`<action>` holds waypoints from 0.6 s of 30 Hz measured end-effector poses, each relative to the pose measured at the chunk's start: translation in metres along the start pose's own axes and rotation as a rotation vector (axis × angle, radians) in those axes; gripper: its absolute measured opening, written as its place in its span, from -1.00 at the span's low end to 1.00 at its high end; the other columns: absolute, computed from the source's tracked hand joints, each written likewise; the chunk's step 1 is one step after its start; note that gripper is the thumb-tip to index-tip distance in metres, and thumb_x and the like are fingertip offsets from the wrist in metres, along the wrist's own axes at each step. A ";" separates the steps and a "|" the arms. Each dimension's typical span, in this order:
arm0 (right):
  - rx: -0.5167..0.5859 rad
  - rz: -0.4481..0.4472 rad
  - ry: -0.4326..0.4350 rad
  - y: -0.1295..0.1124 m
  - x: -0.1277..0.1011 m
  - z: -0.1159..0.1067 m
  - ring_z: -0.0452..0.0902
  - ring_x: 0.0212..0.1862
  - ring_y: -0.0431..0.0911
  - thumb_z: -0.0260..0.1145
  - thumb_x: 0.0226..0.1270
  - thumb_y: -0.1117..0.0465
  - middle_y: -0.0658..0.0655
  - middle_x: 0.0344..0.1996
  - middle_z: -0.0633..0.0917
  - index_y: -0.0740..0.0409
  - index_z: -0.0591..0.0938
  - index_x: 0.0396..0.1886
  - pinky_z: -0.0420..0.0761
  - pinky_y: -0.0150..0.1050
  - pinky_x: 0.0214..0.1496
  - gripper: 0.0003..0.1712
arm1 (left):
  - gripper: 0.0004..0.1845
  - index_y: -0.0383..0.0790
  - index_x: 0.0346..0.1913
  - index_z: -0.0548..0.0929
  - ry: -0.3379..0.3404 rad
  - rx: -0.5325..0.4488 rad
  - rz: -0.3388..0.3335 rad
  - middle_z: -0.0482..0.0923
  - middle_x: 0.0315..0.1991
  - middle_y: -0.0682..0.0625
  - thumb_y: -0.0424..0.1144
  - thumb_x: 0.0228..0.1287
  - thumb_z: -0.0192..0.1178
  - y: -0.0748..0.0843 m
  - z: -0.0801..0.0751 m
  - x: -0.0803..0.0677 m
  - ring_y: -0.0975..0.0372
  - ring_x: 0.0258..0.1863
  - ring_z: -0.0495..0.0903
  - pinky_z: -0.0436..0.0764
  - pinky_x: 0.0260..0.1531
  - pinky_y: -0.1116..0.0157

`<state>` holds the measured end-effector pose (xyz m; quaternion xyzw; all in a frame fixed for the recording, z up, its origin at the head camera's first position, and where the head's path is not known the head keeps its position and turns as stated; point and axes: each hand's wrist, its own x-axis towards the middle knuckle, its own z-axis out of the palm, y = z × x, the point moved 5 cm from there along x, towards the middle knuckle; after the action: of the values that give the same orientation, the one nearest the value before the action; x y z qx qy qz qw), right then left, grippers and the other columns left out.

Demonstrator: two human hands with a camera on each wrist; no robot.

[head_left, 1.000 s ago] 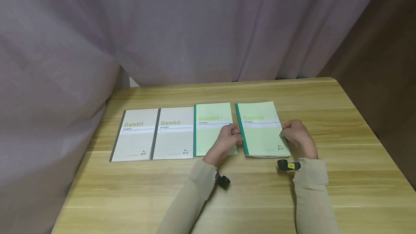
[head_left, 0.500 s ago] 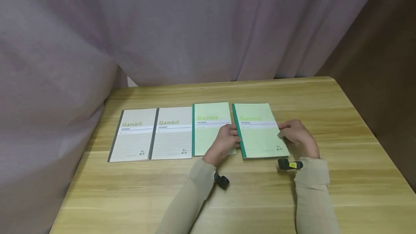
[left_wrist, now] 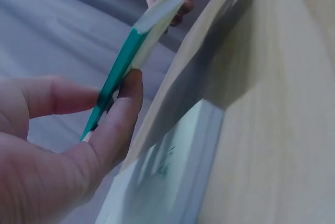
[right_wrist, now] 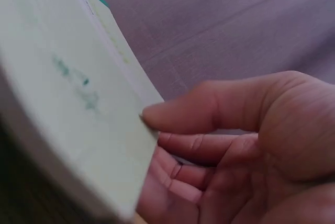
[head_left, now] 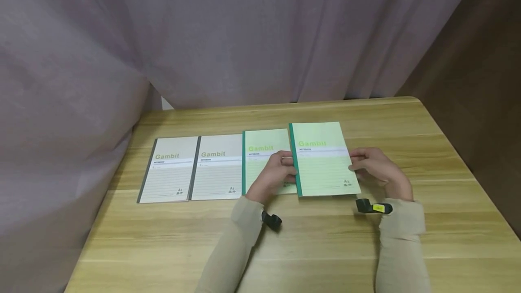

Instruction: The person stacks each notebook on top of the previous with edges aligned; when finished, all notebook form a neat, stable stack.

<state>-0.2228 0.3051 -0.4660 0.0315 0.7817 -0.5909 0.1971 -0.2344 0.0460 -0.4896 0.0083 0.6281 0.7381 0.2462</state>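
Observation:
A light green notebook with a dark green spine is held above the table, face up. My left hand pinches its spine between thumb and fingers, as the left wrist view shows with the green spine. On the opposite edge, my right hand pinches the cover, thumb on top and fingers beneath; the right wrist view shows the pages bowing slightly. Just left of it, another green notebook lies flat, partly covered by my left hand. Its corner appears below the hand in the left wrist view.
Two whitish notebooks with grey spines, the left one and the right one, lie side by side left of the green ones. The wooden table ends at the back against a grey-purple curtain.
The held green notebook has risen off the table and shifted slightly left, close beside the flat green notebook. Both hands keep holding its edges. The other notebooks stay in place.

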 end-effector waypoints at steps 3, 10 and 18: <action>0.034 -0.014 -0.015 -0.003 -0.001 0.001 0.60 -0.28 -0.25 0.22 0.28 0.51 -0.06 -0.27 0.69 0.66 0.25 0.35 0.66 -0.29 -0.29 -0.33 | -0.43 -0.46 0.31 0.36 -0.005 -0.018 0.004 0.65 -0.04 -0.25 -0.69 0.20 0.08 0.002 -0.005 0.000 0.08 -0.27 0.71 0.74 -0.26 0.17; 0.068 -0.050 -0.041 -0.009 -0.001 0.006 0.62 -0.27 -0.22 0.23 0.28 0.52 -0.04 -0.24 0.69 0.62 0.23 0.38 0.68 -0.24 -0.29 -0.30 | -0.37 -0.43 0.35 0.38 -0.007 -0.023 0.021 0.65 -0.06 -0.21 -0.68 0.15 0.10 0.006 -0.015 -0.001 0.12 -0.31 0.70 0.73 -0.32 0.20; 0.067 -0.104 -0.058 -0.018 -0.003 0.012 0.64 -0.23 -0.20 0.21 0.27 0.53 -0.01 -0.18 0.68 0.65 0.24 0.36 0.69 -0.21 -0.27 -0.32 | -0.35 -0.41 0.35 0.39 -0.009 -0.034 0.027 0.66 -0.07 -0.22 -0.68 0.13 0.10 0.015 -0.022 -0.005 0.13 -0.31 0.70 0.74 -0.29 0.15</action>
<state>-0.2221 0.2885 -0.4517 -0.0197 0.7560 -0.6268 0.1876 -0.2424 0.0223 -0.4786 0.0161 0.6142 0.7519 0.2390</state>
